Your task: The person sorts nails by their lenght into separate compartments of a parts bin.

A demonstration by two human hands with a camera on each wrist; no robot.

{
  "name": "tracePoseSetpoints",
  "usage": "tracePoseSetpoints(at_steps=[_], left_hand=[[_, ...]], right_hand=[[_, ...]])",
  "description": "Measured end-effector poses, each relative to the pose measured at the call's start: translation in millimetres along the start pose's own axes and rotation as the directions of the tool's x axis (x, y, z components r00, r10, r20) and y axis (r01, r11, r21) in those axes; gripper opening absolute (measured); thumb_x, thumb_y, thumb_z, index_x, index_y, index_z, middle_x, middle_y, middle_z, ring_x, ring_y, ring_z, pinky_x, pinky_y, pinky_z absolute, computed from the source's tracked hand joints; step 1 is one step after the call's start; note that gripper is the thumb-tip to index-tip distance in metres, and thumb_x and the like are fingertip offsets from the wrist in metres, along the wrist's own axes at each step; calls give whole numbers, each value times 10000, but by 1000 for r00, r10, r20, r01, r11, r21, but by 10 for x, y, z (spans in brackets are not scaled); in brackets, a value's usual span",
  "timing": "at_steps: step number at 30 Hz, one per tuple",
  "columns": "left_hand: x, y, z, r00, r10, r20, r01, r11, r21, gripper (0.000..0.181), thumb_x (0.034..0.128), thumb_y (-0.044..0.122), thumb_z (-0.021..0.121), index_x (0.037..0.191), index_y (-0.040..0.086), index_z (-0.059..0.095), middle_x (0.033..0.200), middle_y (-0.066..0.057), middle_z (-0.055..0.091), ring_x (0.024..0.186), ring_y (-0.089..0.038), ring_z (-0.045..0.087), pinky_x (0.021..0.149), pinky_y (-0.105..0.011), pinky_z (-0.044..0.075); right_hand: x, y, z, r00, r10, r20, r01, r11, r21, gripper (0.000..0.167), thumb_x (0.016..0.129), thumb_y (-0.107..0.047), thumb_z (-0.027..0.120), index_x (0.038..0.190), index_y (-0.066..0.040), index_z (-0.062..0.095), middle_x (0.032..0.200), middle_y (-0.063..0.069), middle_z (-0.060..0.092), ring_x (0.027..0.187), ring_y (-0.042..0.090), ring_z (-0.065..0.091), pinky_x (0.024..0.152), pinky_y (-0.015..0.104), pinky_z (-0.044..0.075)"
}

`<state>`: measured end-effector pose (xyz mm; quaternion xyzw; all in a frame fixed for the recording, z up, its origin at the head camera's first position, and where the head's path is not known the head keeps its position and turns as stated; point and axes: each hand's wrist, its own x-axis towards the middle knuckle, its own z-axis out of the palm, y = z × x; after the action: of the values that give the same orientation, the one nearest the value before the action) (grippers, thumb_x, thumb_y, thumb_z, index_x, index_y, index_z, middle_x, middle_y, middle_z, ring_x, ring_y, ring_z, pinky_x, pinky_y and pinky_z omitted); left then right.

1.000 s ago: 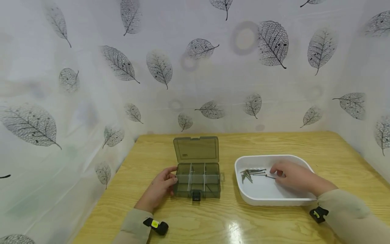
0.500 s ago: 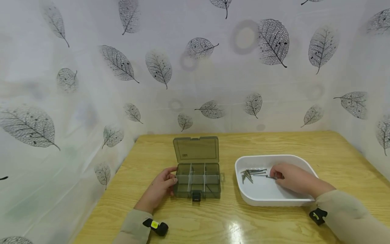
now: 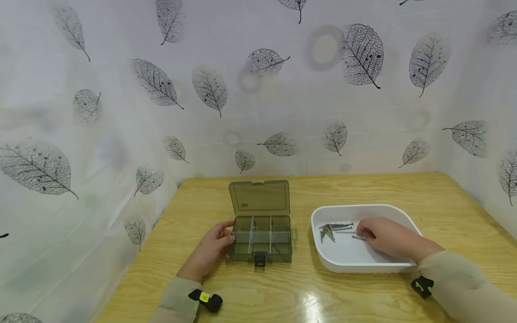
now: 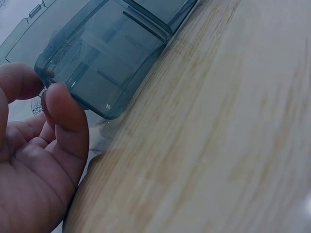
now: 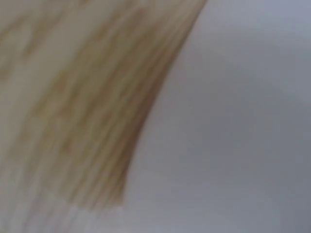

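Note:
A smoky clear compartment box (image 3: 261, 257) stands with its lid (image 3: 261, 197) raised. Thumb and fingers of my left hand (image 3: 210, 246) pinch its left side; the left wrist view shows the grip at a corner of the box (image 4: 104, 90). Thin metal pieces are visible in some compartments, one slanting in the front right. Inside the white tray (image 3: 355, 253), my right hand (image 3: 385, 235) has its fingers bent down beside a loose screw (image 3: 357, 237). Its fingertips are partly hidden, so whether they pinch anything does not show. Several more screws (image 3: 329, 233) are bunched at the tray's left.
Both things stand on a wood-grain table (image 3: 258, 296), with a gap between box and tray. A white leaf-print sheet (image 3: 291, 107) hangs behind and at the sides. The right wrist view is blurred, showing tray wall (image 5: 218, 121) and wood grain.
My right hand has shifted slightly inside the tray, and the loose screw by its fingers now lies a little lower and apart from them. The left hand keeps its place on the box.

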<state>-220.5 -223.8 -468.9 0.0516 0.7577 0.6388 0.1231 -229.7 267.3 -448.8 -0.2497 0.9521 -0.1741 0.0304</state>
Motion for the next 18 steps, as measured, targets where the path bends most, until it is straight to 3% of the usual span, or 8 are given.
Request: tracePoseSetpoints(at_steps=[6,10,18], left_hand=[[-4,-15,12,1000,5,-13,-5,1000,-7,521,1009,68,576,1504,47,414,1025,-104,508,742,-193,477,587,-324,517],[-4,-19,16,1000,2,-14,-3,1000,-7,522,1007,63,573,1504,42,414,1019,-101,509,740,-191,477,586,-323,515],[2,0,7,1000,-4,-11,4,1000,-12,518,1010,58,570,1504,58,414,1029,-104,502,738,-195,473,590,-329,518]], right_hand=[[-16,1,-15,1000,-22,-22,22,1000,-13,214,879,-4,654,953,-201,694,854,-134,591,814,61,534,749,351,519],[-33,-62,-64,998,-37,-49,38,999,12,246,871,12,636,970,-208,686,794,-134,529,763,50,498,692,302,470],[-11,-416,-213,988,-98,-119,114,984,134,247,896,14,611,1052,-159,696,764,-146,503,703,24,474,639,250,444]])
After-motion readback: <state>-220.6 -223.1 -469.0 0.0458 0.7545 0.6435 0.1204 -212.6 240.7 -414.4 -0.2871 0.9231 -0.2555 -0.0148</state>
